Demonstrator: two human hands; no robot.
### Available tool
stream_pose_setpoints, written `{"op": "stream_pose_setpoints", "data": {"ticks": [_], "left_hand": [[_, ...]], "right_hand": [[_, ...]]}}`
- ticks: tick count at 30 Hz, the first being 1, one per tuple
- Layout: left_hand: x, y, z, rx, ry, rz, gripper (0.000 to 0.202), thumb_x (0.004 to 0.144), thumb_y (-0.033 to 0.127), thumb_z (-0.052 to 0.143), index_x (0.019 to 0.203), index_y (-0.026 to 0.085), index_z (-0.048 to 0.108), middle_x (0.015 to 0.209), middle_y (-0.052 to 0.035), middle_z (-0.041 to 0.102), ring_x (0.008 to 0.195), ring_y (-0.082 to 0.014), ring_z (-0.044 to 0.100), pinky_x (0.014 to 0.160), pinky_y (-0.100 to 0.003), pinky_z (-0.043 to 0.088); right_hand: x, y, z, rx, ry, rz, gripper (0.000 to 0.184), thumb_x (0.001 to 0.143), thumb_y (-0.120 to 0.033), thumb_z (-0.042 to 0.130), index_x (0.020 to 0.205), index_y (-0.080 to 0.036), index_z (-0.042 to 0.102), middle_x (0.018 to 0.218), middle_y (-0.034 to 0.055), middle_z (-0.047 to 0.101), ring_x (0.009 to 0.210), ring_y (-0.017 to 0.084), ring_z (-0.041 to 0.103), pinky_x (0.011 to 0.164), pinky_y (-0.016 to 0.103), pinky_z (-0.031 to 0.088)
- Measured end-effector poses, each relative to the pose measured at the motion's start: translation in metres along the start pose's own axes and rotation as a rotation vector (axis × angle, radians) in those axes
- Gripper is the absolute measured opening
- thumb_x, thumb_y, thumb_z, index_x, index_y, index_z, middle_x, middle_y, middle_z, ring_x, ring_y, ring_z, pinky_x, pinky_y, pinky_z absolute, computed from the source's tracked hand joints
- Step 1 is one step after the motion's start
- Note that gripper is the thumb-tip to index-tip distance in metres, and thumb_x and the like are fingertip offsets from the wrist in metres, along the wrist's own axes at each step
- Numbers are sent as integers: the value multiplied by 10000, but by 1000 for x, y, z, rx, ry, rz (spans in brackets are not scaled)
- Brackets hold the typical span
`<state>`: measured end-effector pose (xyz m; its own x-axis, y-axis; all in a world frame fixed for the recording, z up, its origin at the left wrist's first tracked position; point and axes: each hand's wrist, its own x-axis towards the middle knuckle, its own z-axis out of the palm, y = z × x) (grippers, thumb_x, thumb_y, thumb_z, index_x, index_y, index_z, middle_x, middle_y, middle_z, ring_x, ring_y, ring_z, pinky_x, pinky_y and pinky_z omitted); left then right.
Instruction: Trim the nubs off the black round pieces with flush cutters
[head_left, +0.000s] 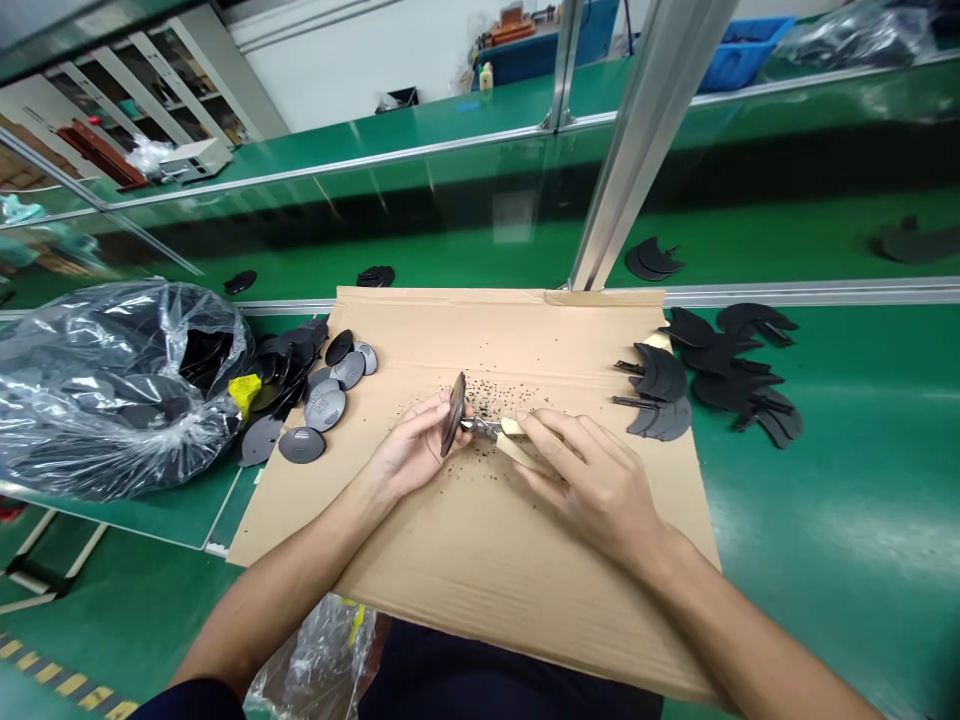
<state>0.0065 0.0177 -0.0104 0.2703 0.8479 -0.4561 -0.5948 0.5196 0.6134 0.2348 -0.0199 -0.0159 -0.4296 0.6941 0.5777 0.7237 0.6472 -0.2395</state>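
Observation:
My left hand (417,440) grips a dark round plastic disc (454,414), held nearly on edge above the cardboard sheet (480,560). In my right hand (589,470) are pliers or nippers (517,450) with cream handles, fingers wrapped around them. Their metal jaws meet the right-hand face of the disc; whether they bite on a piece there is too small to tell. Tiny dark scraps (487,395) lie scattered on the cardboard around and behind the disc.
Loose dark discs (325,405) lie at the cardboard's left, beside a clear plastic bag (112,390) of black parts. Black curved parts (660,375) are piled at the right, some on the green table (840,480). A metal post (645,140) rises behind the cardboard.

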Motion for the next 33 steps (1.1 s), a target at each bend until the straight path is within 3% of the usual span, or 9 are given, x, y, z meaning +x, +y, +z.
{"op": "stream_pose_setpoints", "data": {"ticks": [13, 19, 24, 27, 33], "left_hand": [[-1, -5, -5, -40, 31, -22, 106, 851, 34, 645, 867, 138, 656, 739, -10, 733, 570, -92, 697, 625, -181, 622], [-1, -2, -3, -25, 28, 69, 130, 794, 77, 687, 889, 159, 652, 804, 8, 725, 627, -69, 670, 664, -174, 596], [-8, 4, -3, 165, -93, 113, 310, 669, 169, 774, 971, 148, 712, 787, -5, 699, 651, -110, 640, 609, -201, 528], [-11, 2, -2, 342, -170, 121, 449, 670, 213, 803, 1110, 155, 735, 823, -25, 726, 719, -146, 657, 684, -233, 515], [-8, -6, -4, 506, -98, 265, 523, 710, 267, 814, 1220, 206, 717, 949, -32, 760, 898, -191, 672, 850, -276, 500]], "right_hand": [[1, -3, -7, -70, 36, -63, 333, 993, -205, 592, 1325, -190, 616, 1074, 86, 767, 890, 198, 695, 788, 323, 543], [0, -2, -5, -65, 31, -9, 317, 999, -219, 574, 1311, -193, 622, 1110, 82, 773, 916, 200, 717, 801, 331, 556], [3, 2, -5, -124, 79, 62, 313, 963, -243, 613, 1262, -152, 636, 1056, 97, 772, 911, 224, 704, 769, 338, 531], [4, 1, -6, -171, 67, 61, 332, 957, -238, 608, 1271, -129, 623, 1066, 107, 766, 876, 224, 679, 750, 335, 497], [3, -2, -5, -191, 21, 78, 334, 962, -229, 576, 1282, -135, 606, 1069, 110, 750, 867, 230, 646, 756, 339, 477]]}}
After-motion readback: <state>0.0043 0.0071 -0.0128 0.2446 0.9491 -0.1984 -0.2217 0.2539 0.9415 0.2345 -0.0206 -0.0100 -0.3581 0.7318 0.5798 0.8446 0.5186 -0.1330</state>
